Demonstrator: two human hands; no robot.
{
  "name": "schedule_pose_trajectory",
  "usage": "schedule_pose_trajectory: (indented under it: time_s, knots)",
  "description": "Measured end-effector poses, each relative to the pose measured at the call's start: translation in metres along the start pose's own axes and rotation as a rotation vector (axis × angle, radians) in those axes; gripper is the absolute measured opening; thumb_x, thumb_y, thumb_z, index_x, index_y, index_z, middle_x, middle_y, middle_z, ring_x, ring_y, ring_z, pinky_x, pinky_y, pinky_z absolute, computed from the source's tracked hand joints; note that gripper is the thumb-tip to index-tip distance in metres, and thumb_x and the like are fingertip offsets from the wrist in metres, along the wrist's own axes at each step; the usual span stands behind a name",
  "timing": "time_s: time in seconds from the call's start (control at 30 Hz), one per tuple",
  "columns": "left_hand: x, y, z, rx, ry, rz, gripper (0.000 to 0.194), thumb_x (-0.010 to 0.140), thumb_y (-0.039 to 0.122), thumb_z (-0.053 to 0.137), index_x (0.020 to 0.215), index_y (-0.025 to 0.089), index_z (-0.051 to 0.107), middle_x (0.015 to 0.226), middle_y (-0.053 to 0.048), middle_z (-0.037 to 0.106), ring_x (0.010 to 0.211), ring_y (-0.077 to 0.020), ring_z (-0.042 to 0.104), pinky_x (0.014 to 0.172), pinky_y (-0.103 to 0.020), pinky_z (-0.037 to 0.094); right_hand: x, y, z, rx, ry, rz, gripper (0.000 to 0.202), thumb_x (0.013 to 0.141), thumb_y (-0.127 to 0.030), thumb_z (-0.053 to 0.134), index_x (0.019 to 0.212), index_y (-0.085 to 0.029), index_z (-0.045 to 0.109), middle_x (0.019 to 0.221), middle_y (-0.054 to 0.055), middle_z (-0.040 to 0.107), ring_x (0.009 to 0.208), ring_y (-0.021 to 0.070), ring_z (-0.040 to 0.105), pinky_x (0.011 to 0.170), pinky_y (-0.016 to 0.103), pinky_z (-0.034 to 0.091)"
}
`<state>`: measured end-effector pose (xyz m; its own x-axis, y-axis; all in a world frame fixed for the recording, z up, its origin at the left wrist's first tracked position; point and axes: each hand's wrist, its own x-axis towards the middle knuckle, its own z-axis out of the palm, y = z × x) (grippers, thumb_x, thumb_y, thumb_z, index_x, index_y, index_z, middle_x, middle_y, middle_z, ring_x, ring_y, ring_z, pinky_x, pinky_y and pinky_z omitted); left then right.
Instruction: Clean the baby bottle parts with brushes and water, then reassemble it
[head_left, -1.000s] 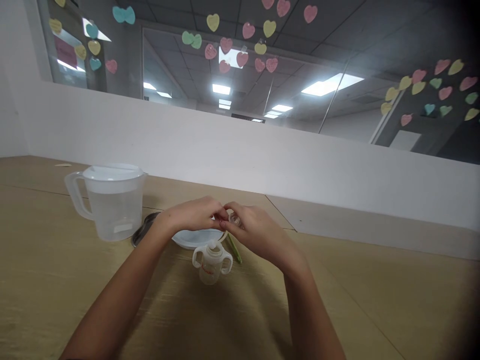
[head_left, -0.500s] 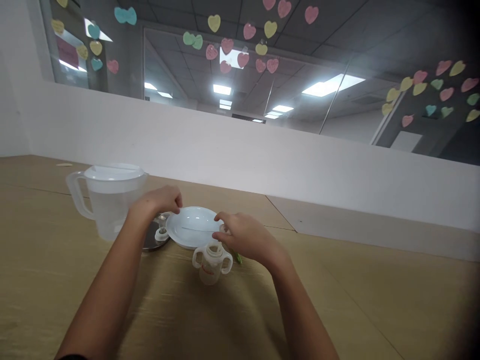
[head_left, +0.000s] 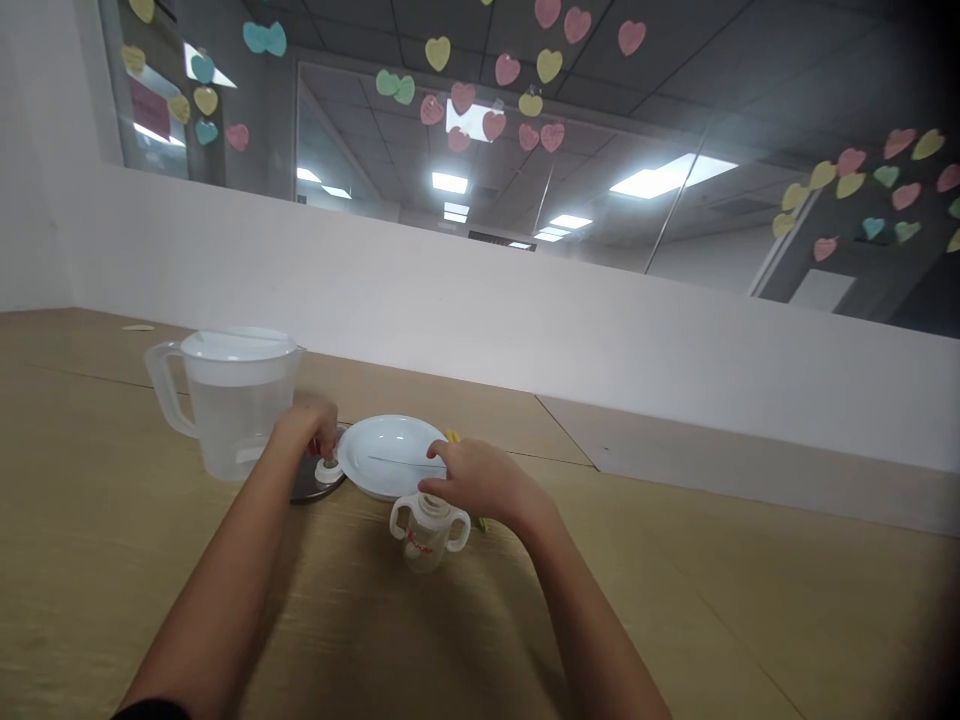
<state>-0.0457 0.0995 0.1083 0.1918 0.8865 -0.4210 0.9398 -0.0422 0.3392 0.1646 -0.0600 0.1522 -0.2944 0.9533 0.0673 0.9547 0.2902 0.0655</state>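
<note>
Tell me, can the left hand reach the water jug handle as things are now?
Probably yes. The left hand rests by a small cap on the dark tray, right beside the jug. The handle is on the jug's far left side, with open table around it.

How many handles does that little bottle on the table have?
2. The small bottle has one looped handle on its left side and one on its right. The right hand rests at the bottle's top, so nothing more shows there.

Jug (head_left: 229, 400) stands left on the table (head_left: 712, 600); plate (head_left: 390, 455) lies right of it, handled bottle (head_left: 429, 525) in front of the plate, small cap (head_left: 328, 470) between jug and plate.
</note>
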Motion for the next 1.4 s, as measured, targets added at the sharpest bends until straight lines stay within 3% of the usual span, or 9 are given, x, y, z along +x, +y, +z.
schedule_pose_trajectory:
  time_s: [0.17,0.4,0.53,0.63,0.73,0.87,1.07,1.3,1.4]
  knots:
    - [0.005,0.0,0.007,0.038,0.015,-0.009,0.019,0.037,0.016,0.078,0.041,0.016,0.059,0.05,-0.007,0.062,0.056,-0.0224,0.06,0.059,-0.032,0.05,-0.001,0.003,-0.001,0.037,0.02,0.014,0.035,0.081,-0.04,0.053,0.107,-0.018,0.059,0.085,0.007,0.067,0.072,0.0196,0.06,0.053,0.025,0.034]
    - [-0.002,0.008,0.006,0.178,0.13,-0.076,0.02,0.043,0.006,0.066,0.031,0.014,0.053,0.051,-0.012,0.062,0.059,-0.0243,0.061,0.061,-0.033,0.048,-0.004,0.007,-0.003,0.075,0.033,0.031,0.035,0.082,-0.04,0.052,0.107,-0.017,0.059,0.088,0.008,0.066,0.074,0.0195,0.06,0.055,0.025,0.035]
    - [-0.038,0.013,-0.013,0.239,0.246,-0.084,0.013,0.045,0.005,0.063,0.038,0.013,0.056,0.064,-0.014,0.066,0.068,-0.0265,0.062,0.064,-0.033,0.046,-0.006,0.009,-0.007,0.088,0.047,0.035,0.035,0.083,-0.04,0.05,0.109,-0.017,0.058,0.09,0.008,0.066,0.076,0.0202,0.06,0.057,0.026,0.036]
    - [-0.085,0.02,-0.024,0.236,0.547,-0.047,0.01,0.05,0.015,0.063,0.059,0.018,0.065,0.077,-0.01,0.068,0.075,-0.0287,0.062,0.064,-0.035,0.044,-0.007,0.007,-0.009,0.121,0.143,0.02,0.035,0.084,-0.039,0.05,0.11,-0.017,0.057,0.093,0.008,0.065,0.082,0.0215,0.059,0.063,0.028,0.037]
    - [-0.134,0.033,-0.019,0.205,0.723,0.142,0.016,0.059,0.028,0.058,0.073,0.023,0.066,0.08,-0.004,0.067,0.074,-0.0238,0.06,0.063,-0.03,0.041,-0.009,-0.001,-0.011,0.257,0.236,-0.057,0.04,0.086,-0.043,0.049,0.117,-0.018,0.052,0.103,0.008,0.062,0.087,0.021,0.058,0.069,0.029,0.039]
    - [-0.167,0.056,0.002,0.178,0.712,0.448,0.015,0.066,0.028,0.052,0.071,0.02,0.064,0.07,-0.003,0.064,0.065,-0.017,0.057,0.059,-0.025,0.037,-0.011,-0.014,-0.014,0.494,0.265,-0.265,0.054,0.082,-0.049,0.054,0.126,-0.021,0.039,0.117,0.008,0.055,0.095,0.0197,0.055,0.075,0.029,0.04]
    - [-0.161,0.075,0.01,0.072,0.693,0.728,0.01,0.065,0.023,0.054,0.071,0.02,0.061,0.064,0.0,0.062,0.059,-0.0156,0.055,0.053,-0.024,0.035,-0.005,-0.016,-0.012,0.457,0.362,-0.249,0.018,0.085,-0.029,0.05,0.097,-0.017,0.053,0.09,0.004,0.058,0.078,0.0163,0.053,0.064,0.025,0.038]
    - [-0.148,0.076,0.002,-0.222,0.699,0.933,0.019,0.07,0.02,0.051,0.082,0.02,0.066,0.069,0.003,0.065,0.065,-0.0133,0.059,0.058,-0.021,0.043,0.002,-0.01,-0.012,0.485,0.591,-0.125,0.019,0.081,-0.029,0.052,0.094,-0.017,0.056,0.085,0.002,0.059,0.077,0.0151,0.052,0.066,0.025,0.038]
    - [-0.137,0.074,0.0,-0.383,0.629,1.021,0.018,0.073,0.023,0.053,0.084,0.018,0.066,0.073,0.001,0.066,0.07,-0.0142,0.061,0.063,-0.022,0.048,0.002,-0.009,-0.014,0.566,0.616,-0.099,0.018,0.078,-0.03,0.054,0.09,-0.018,0.058,0.086,0.001,0.06,0.08,0.0153,0.054,0.067,0.024,0.039]
